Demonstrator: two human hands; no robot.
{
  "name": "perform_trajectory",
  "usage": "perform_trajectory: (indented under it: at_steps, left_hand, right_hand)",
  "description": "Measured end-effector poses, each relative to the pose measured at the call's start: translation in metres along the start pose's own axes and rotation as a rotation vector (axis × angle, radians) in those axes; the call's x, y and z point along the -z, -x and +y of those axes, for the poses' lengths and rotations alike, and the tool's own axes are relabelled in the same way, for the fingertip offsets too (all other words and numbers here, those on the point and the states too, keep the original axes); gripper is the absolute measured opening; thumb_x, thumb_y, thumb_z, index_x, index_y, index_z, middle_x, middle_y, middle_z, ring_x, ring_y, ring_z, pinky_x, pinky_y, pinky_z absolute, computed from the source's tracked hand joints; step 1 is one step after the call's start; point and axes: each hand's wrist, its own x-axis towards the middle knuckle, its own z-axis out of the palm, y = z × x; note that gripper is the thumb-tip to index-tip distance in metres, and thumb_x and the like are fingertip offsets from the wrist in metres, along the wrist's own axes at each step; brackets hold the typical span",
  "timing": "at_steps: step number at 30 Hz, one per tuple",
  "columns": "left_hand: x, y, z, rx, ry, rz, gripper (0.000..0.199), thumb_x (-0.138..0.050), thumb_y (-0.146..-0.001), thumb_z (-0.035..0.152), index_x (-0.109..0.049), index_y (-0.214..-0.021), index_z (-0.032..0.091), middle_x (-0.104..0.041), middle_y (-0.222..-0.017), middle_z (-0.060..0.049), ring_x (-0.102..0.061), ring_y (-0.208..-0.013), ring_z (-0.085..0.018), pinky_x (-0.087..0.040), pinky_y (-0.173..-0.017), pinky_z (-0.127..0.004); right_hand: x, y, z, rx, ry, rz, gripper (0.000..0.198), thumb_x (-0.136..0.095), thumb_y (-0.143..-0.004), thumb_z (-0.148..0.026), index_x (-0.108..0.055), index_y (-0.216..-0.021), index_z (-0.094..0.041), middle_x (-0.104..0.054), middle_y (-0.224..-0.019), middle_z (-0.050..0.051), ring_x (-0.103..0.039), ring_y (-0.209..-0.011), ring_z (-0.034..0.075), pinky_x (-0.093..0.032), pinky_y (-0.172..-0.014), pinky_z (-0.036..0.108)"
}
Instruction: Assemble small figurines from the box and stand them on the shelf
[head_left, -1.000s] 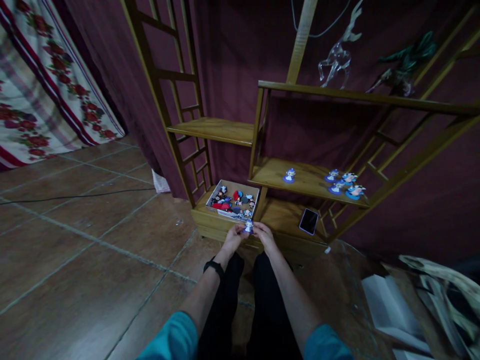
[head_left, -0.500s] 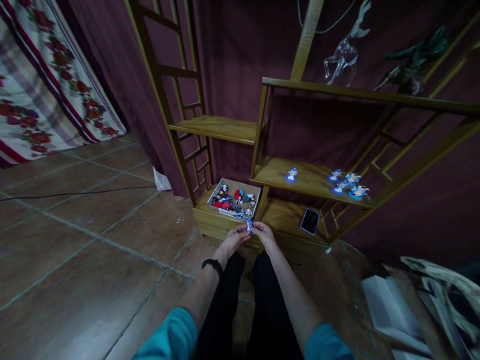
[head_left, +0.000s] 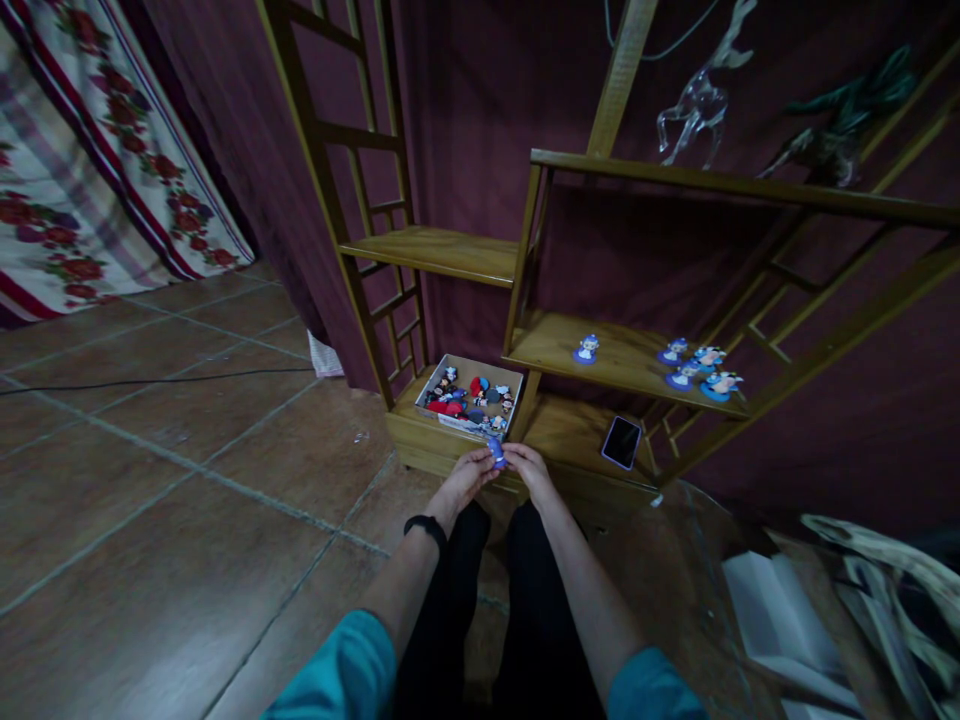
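Note:
Between my fingertips is a small purple figurine, held in front of the low shelf. My left hand pinches it from the left, and my right hand grips its other side. Just beyond my hands, a shallow cardboard box holds several jumbled figurines in red, black and white. One purple and white figurine stands alone on the middle shelf. Farther right on that shelf, several purple and blue figurines stand close together.
A dark-screened phone or tablet lies on the bottom shelf. Above, a clear glass deer-like statue and a dark green statue stand on the upper shelf. A white box-like object sits on the floor at right.
The purple figurine has turned and tilted between my fingers, showing more of its purple surface. Both hands stay in nearly the same place; the view has shifted slightly.

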Motion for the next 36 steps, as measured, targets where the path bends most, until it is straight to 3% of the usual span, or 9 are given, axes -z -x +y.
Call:
perform_trajectory:
  at_steps: [6,10,18,26,36]
  left_hand:
    - [0.000,0.000,0.001,-0.012,0.008,0.002,0.026,-0.072,-0.063,0.013,-0.067,-0.089,0.011,-0.067,-0.081,-0.009,-0.060,-0.069,-0.011,-0.047,-0.067,-0.022]
    - [-0.002,-0.002,0.000,-0.099,-0.022,0.080,0.030,-0.076,-0.057,0.015,-0.066,-0.085,0.012,-0.066,-0.080,-0.008,-0.060,-0.071,-0.013,-0.046,-0.067,-0.024]
    - [-0.003,-0.007,-0.006,-0.305,-0.321,0.254,0.030,-0.074,-0.050,0.017,-0.062,-0.077,0.015,-0.063,-0.068,-0.001,-0.056,-0.060,-0.012,-0.044,-0.062,-0.025]
    - [-0.008,-0.007,-0.009,-0.375,-0.496,0.244,0.032,-0.076,-0.048,0.024,-0.058,-0.073,0.015,-0.060,-0.066,0.001,-0.055,-0.062,-0.013,-0.044,-0.065,-0.027]
    - [-0.012,-0.001,-0.005,-0.316,-0.392,0.067,0.039,-0.077,-0.049,0.021,-0.056,-0.082,0.016,-0.063,-0.076,-0.001,-0.057,-0.070,-0.013,-0.043,-0.072,-0.027]
  right_hand:
    - [0.000,0.000,0.000,-0.014,-0.020,-0.001,0.027,-0.066,-0.058,-0.036,-0.070,-0.080,-0.020,-0.070,-0.080,0.003,-0.062,-0.075,0.020,-0.047,-0.070,0.031]
    - [0.001,0.001,-0.001,-0.002,-0.007,-0.003,0.028,-0.065,-0.059,-0.037,-0.070,-0.082,-0.022,-0.070,-0.084,0.003,-0.061,-0.079,0.020,-0.046,-0.071,0.031]
    - [-0.001,0.002,-0.003,0.022,-0.043,-0.046,0.032,-0.066,-0.059,-0.035,-0.068,-0.088,-0.022,-0.069,-0.087,0.002,-0.061,-0.080,0.019,-0.045,-0.070,0.029]
    - [-0.006,-0.003,0.005,0.062,-0.074,-0.026,0.039,-0.069,-0.056,-0.037,-0.065,-0.092,-0.021,-0.068,-0.087,0.003,-0.061,-0.078,0.019,-0.046,-0.067,0.029]
    - [-0.003,-0.006,0.005,0.085,-0.076,0.030,0.038,-0.067,-0.057,-0.041,-0.065,-0.089,-0.021,-0.068,-0.088,0.004,-0.061,-0.085,0.021,-0.048,-0.074,0.033]
